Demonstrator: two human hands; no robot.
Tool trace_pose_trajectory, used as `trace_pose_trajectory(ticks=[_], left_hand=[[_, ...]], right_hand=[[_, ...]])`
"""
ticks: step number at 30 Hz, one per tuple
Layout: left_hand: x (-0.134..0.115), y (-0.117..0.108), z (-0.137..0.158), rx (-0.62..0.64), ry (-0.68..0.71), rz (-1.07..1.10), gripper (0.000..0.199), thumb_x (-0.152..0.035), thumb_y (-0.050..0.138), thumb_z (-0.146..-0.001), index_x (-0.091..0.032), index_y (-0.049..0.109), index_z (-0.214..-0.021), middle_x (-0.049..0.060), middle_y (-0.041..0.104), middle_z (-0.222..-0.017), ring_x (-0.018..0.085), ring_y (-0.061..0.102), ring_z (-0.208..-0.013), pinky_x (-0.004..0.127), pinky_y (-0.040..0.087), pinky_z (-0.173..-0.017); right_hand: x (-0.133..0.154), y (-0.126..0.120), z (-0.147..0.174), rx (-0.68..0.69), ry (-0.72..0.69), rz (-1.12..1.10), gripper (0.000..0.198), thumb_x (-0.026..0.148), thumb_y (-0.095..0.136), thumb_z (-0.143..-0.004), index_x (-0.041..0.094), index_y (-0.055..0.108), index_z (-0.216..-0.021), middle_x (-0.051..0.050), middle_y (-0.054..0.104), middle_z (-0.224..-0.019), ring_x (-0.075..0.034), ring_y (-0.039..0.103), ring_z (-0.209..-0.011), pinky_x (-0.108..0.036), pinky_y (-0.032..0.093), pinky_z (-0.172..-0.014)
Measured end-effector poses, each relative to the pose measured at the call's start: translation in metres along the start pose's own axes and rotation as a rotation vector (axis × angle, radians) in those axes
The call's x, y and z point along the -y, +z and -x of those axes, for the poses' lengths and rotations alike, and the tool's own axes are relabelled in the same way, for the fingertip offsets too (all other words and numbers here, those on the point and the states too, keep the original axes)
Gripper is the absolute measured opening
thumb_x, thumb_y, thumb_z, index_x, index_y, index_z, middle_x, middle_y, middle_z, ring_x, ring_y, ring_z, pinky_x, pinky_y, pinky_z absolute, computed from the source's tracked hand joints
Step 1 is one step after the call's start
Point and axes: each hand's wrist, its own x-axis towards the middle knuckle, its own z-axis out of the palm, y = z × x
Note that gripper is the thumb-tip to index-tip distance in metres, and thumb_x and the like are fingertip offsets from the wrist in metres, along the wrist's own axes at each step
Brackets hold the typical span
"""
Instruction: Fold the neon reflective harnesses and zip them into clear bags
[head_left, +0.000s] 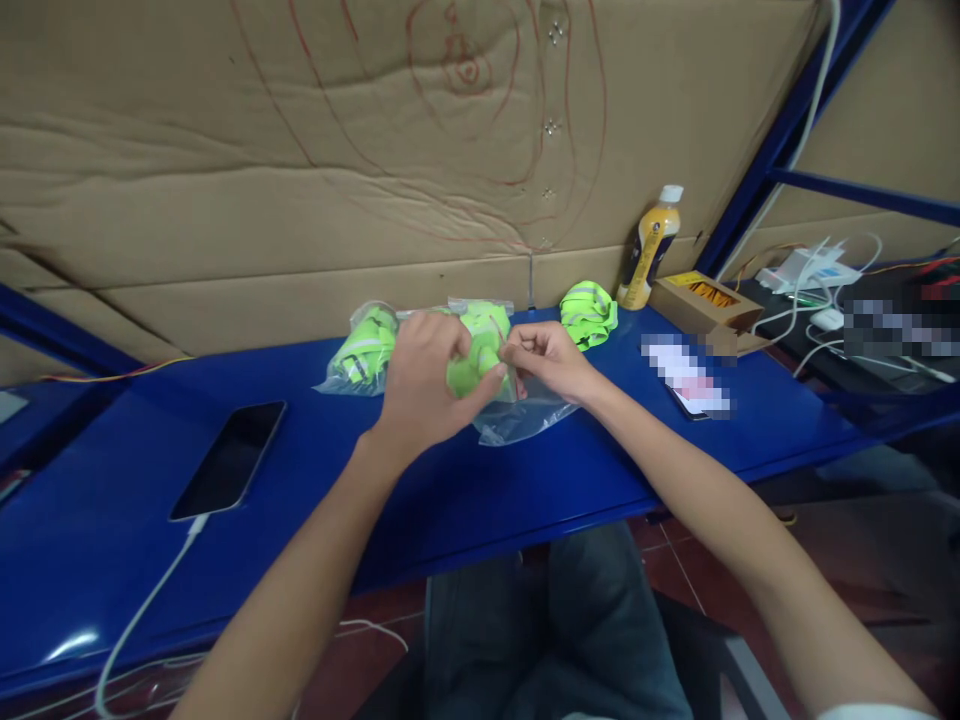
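Observation:
Between my hands is a clear plastic bag with a neon green reflective vest bunched up inside it. My left hand is closed on the bag's left side, its fingers curled and its thumb reaching across the front. At the bag's right side, my right hand pinches the plastic between thumb and fingers. Another bagged green vest lies just left of my left hand. Behind my right hand sits a loose, crumpled green vest with grey reflective strips.
A phone on a white charging cable lies at left on the blue table. At right are another phone, a yellow drink bottle, and an open cardboard box. A cardboard panel stands behind.

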Motion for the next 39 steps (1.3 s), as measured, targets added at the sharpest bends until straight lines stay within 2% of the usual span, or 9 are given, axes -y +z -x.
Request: trace_pose_trajectory(ticks=[3, 8, 15, 18, 20, 25, 31, 35, 39], left_hand=[[-0.016, 0.005, 0.0, 0.107, -0.015, 0.064, 0.045, -0.037, 0.074, -0.095, -0.025, 0.037, -0.073, -0.004, 0.043, -0.063, 0.019, 0.041, -0.066, 0.039, 0.035, -0.07], [-0.02, 0.004, -0.001, 0.177, -0.062, 0.182, 0.026, -0.014, 0.059, -0.088, -0.022, 0.046, -0.067, -0.005, 0.046, -0.06, 0.016, 0.044, -0.06, 0.036, 0.037, -0.069], [-0.01, -0.002, -0.002, -0.186, -0.253, 0.093, 0.028, -0.008, 0.058, -0.076, -0.022, 0.04, -0.062, -0.006, 0.037, -0.057, 0.013, 0.037, -0.055, 0.034, 0.03, -0.058], [-0.007, 0.002, -0.001, -0.236, -0.286, 0.082, 0.028, -0.005, 0.057, -0.078, -0.023, 0.039, -0.064, -0.005, 0.04, -0.059, 0.014, 0.039, -0.057, 0.034, 0.032, -0.059], [-0.006, 0.005, 0.0, -0.205, -0.229, 0.086, 0.028, -0.005, 0.057, -0.082, -0.023, 0.041, -0.067, -0.004, 0.042, -0.063, 0.015, 0.042, -0.061, 0.034, 0.035, -0.063], [-0.01, 0.011, 0.001, -0.071, -0.028, 0.097, 0.029, -0.015, 0.057, -0.099, -0.024, 0.042, -0.077, 0.0, 0.047, -0.069, 0.023, 0.047, -0.081, 0.04, 0.039, -0.075], [-0.022, 0.011, 0.0, 0.089, -0.01, 0.192, 0.028, -0.021, 0.05, -0.109, -0.025, 0.041, -0.082, 0.002, 0.05, -0.078, 0.024, 0.047, -0.086, 0.042, 0.044, -0.081], [-0.025, 0.002, -0.003, 0.127, 0.029, 0.247, 0.029, -0.026, 0.046, -0.111, -0.025, 0.044, -0.082, 0.004, 0.055, -0.078, 0.025, 0.053, -0.084, 0.044, 0.047, -0.079], [-0.015, -0.015, -0.003, -0.065, -0.004, 0.203, 0.03, -0.034, 0.037, -0.115, -0.026, 0.063, -0.102, 0.009, 0.07, -0.097, 0.028, 0.066, -0.098, 0.051, 0.053, -0.093]], right_hand=[[0.0, 0.006, 0.001, 0.035, 0.011, -0.044, 0.052, 0.06, 0.093, -0.078, 0.018, 0.063, -0.071, 0.004, 0.065, -0.055, -0.01, 0.061, -0.046, -0.021, 0.053, -0.048], [0.001, 0.003, 0.001, 0.116, 0.007, -0.055, 0.052, 0.063, 0.093, -0.077, 0.018, 0.066, -0.076, 0.004, 0.065, -0.058, -0.01, 0.061, -0.051, -0.023, 0.057, -0.053], [-0.009, -0.006, -0.003, -0.222, -0.107, 0.39, 0.03, 0.025, 0.072, -0.077, 0.023, 0.047, -0.061, 0.008, 0.044, -0.053, -0.008, 0.041, -0.048, -0.022, 0.034, -0.048], [-0.002, -0.006, 0.001, -0.203, -0.371, 0.717, 0.013, 0.012, 0.065, -0.073, 0.02, 0.062, -0.082, -0.001, 0.06, -0.087, -0.014, 0.055, -0.074, -0.027, 0.049, -0.069], [0.005, -0.007, 0.006, -0.046, -0.509, 0.918, 0.031, 0.01, 0.065, -0.081, 0.021, 0.072, -0.109, -0.01, 0.063, -0.125, -0.023, 0.062, -0.109, -0.041, 0.056, -0.097], [0.015, -0.005, 0.015, 0.166, -0.437, 1.278, 0.043, 0.021, 0.075, -0.092, 0.02, 0.073, -0.135, -0.021, 0.045, -0.163, -0.041, 0.046, -0.148, -0.063, 0.045, -0.119], [0.004, 0.005, 0.012, 0.251, -0.288, 1.344, 0.036, 0.006, 0.068, -0.088, 0.012, 0.075, -0.122, -0.023, 0.059, -0.152, -0.039, 0.056, -0.141, -0.056, 0.051, -0.116], [-0.002, 0.004, 0.008, 0.27, -0.325, 1.03, 0.015, 0.012, 0.064, -0.096, 0.013, 0.078, -0.103, -0.016, 0.073, -0.119, -0.029, 0.069, -0.112, -0.04, 0.056, -0.097], [-0.006, 0.001, 0.003, 0.098, -0.171, 0.586, 0.019, 0.032, 0.082, -0.09, 0.017, 0.075, -0.08, 0.001, 0.065, -0.078, -0.019, 0.063, -0.084, -0.03, 0.05, -0.08]])
